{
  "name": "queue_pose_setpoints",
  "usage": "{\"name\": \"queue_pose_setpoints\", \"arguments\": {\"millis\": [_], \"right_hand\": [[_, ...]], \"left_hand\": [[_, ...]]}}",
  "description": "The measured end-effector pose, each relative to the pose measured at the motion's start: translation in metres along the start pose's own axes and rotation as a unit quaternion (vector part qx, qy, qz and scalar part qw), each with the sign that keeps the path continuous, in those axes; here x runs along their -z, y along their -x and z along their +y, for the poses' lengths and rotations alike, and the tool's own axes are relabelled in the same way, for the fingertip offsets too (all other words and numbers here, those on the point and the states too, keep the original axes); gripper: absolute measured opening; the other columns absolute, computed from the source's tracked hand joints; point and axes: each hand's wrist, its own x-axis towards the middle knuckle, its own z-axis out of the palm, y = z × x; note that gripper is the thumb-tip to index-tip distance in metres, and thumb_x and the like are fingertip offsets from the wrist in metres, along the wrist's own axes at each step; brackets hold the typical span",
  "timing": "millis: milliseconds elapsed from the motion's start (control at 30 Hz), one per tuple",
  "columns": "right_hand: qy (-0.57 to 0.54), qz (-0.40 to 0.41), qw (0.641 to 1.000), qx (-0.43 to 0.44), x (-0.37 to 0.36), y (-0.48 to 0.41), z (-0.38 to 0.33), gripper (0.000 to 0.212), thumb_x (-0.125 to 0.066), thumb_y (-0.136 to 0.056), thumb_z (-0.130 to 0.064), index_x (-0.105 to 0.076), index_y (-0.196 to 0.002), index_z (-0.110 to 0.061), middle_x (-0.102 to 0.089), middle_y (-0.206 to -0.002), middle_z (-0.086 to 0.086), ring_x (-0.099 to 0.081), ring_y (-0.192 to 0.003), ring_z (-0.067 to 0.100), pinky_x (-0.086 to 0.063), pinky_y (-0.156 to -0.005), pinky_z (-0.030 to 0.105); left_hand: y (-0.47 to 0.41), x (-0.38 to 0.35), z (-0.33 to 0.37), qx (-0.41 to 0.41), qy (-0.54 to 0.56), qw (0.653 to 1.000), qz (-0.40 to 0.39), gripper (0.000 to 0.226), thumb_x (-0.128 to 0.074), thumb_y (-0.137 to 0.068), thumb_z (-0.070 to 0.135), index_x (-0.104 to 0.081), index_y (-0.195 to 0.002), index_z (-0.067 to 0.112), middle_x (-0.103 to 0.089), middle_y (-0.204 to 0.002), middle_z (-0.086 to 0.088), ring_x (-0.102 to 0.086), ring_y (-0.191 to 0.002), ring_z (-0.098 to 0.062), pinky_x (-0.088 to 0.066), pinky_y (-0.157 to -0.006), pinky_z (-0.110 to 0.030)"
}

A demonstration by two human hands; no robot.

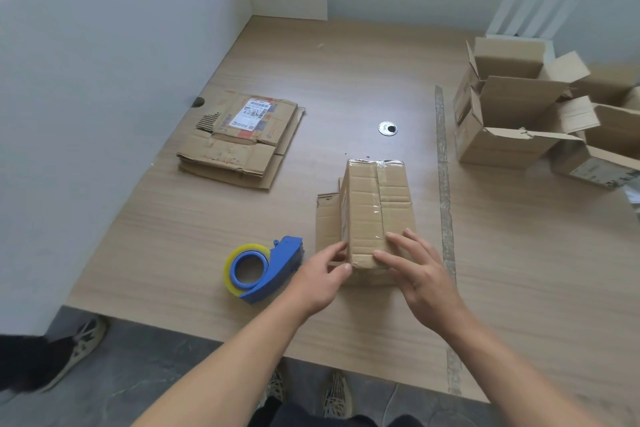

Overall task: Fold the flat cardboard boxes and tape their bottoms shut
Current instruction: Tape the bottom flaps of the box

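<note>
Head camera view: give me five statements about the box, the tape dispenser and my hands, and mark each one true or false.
1. Clear tape runs along the upturned face of the taped box. True.
2. The right hand holds the tape dispenser. False: the dispenser lies on the table, left of the box, and the right hand's fingers rest on the box.
3. The left hand holds the box's near left corner. True.
4. The flat cardboard stack sits on top of the taped box. False: it lies on the table, apart, farther back on the left.
5. The assembled boxes at the right have open flaps. True.
</note>
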Motion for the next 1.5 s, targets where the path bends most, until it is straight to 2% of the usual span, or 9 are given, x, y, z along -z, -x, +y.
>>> {"name": "queue_pose_setpoints", "arguments": {"millis": [233,367,433,600,833,1067,1167,1333,1500], "right_hand": [[-0.018,-0.011,1.000,-0.019,0.001,0.002,0.001,0.036,-0.059,-0.090,-0.014,-0.070,-0.121,-0.030,-0.054,-0.140,0.001,-0.036,-0.137,0.025,-0.017,-0.114,0.019],[-0.012,-0.018,1.000,-0.019,0.000,0.003,0.000,0.036,-0.058,-0.091,-0.015,-0.070,-0.120,-0.032,-0.054,-0.141,0.000,-0.035,-0.138,0.024,-0.026,-0.112,0.028],[-0.015,-0.018,1.000,-0.015,0.000,0.003,0.000,0.037,-0.062,-0.091,-0.011,-0.069,-0.121,-0.032,-0.054,-0.141,0.000,-0.035,-0.138,0.024,-0.029,-0.111,0.033],[-0.011,-0.027,1.000,-0.006,-0.002,0.000,0.001,0.046,-0.070,-0.087,-0.005,-0.067,-0.123,-0.032,-0.055,-0.140,0.003,-0.036,-0.136,0.026,-0.033,-0.109,0.042],[-0.005,-0.025,1.000,0.006,-0.004,0.001,0.006,0.043,-0.069,-0.089,-0.007,-0.067,-0.123,-0.034,-0.055,-0.139,0.002,-0.037,-0.136,0.026,-0.030,-0.112,0.033],[0.014,-0.016,1.000,0.011,-0.007,0.001,0.009,0.039,-0.067,-0.091,-0.012,-0.066,-0.123,-0.034,-0.056,-0.139,0.001,-0.042,-0.134,0.032,-0.040,-0.106,0.041],[0.017,-0.014,1.000,0.008,-0.008,-0.001,0.009,0.030,-0.055,-0.095,-0.028,-0.066,-0.121,-0.037,-0.058,-0.136,-0.001,-0.045,-0.132,0.032,-0.042,-0.103,0.039],[0.026,-0.024,0.999,0.005,-0.009,-0.001,0.011,0.032,-0.056,-0.094,-0.026,-0.068,-0.121,-0.036,-0.058,-0.137,-0.001,-0.046,-0.131,0.035,-0.040,-0.105,0.039],[0.025,-0.025,0.999,0.001,-0.011,-0.001,0.006,0.035,-0.043,-0.097,-0.033,-0.068,-0.121,-0.034,-0.059,-0.136,0.002,-0.044,-0.131,0.036,-0.037,-0.106,0.038]], "left_hand": [[0.003,-0.010,0.002,-0.010,0.057,0.996,0.073,0.021,-0.057,-0.097,0.017,-0.063,-0.114,0.028,-0.066,-0.107,0.012,-0.064,-0.106,-0.009,-0.053,-0.096,-0.032],[0.001,-0.008,0.003,-0.040,-0.009,0.996,0.078,0.028,-0.057,-0.098,0.017,-0.059,-0.124,0.027,-0.063,-0.105,0.009,-0.061,-0.091,-0.002,-0.048,-0.073,-0.008],[0.003,-0.009,0.001,-0.066,-0.033,0.994,0.084,0.030,-0.059,-0.097,0.015,-0.060,-0.123,0.029,-0.061,-0.103,0.009,-0.060,-0.088,0.000,-0.044,-0.070,-0.005],[0.006,-0.015,-0.013,-0.159,-0.113,0.975,0.110,0.025,-0.063,-0.093,0.008,-0.066,-0.114,0.022,-0.060,-0.108,0.008,-0.060,-0.096,0.002,-0.045,-0.083,-0.007],[0.000,-0.006,-0.018,-0.185,-0.197,0.954,0.126,0.010,-0.065,-0.093,0.018,-0.064,-0.102,0.021,-0.056,-0.101,0.013,-0.056,-0.094,-0.004,-0.044,-0.081,-0.012],[-0.013,0.025,0.012,-0.092,-0.347,0.932,-0.050,0.004,-0.054,-0.099,0.033,-0.056,-0.096,0.030,-0.049,-0.115,0.011,-0.046,-0.113,-0.010,-0.040,-0.100,-0.029],[-0.016,0.030,0.026,-0.088,-0.371,0.920,-0.093,0.007,-0.050,-0.100,0.029,-0.054,-0.096,0.026,-0.049,-0.114,0.007,-0.049,-0.107,-0.012,-0.039,-0.093,-0.025],[-0.016,0.033,0.024,-0.119,-0.357,0.923,-0.077,0.010,-0.048,-0.101,0.022,-0.049,-0.092,0.027,-0.052,-0.084,0.015,-0.051,-0.081,-0.010,-0.034,-0.065,-0.016],[-0.019,0.026,0.009,-0.180,-0.362,0.914,-0.029,0.007,-0.047,-0.102,0.020,-0.054,-0.103,0.017,-0.055,-0.097,0.004,-0.047,-0.090,-0.018,-0.042,-0.080,-0.029]]}}
